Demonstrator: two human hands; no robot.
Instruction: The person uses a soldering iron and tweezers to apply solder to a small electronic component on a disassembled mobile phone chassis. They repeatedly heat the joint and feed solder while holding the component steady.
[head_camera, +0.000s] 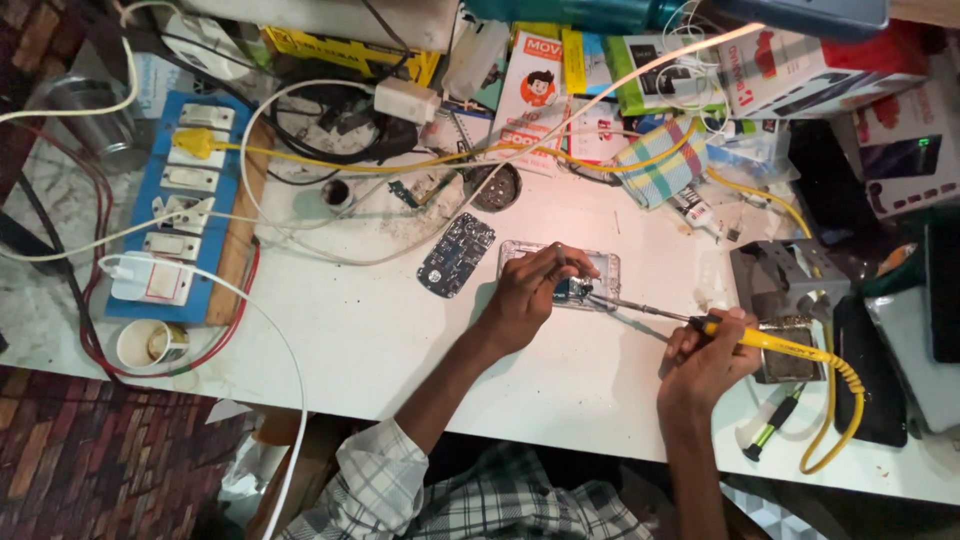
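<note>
Two hands work one soldering iron, one opened phone.

White worktable under a bright warm light pooling at its centre; edges fall into shadow. Floor at lower left is patterned brick-red tile. A blue switchboard lies at the table's left end, with boxes stacked along the far edge.

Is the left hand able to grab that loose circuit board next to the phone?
Probably yes: the circuit board lies uncovered on the table just beside the left hand, though that hand is pressing on the opened phone.
</note>
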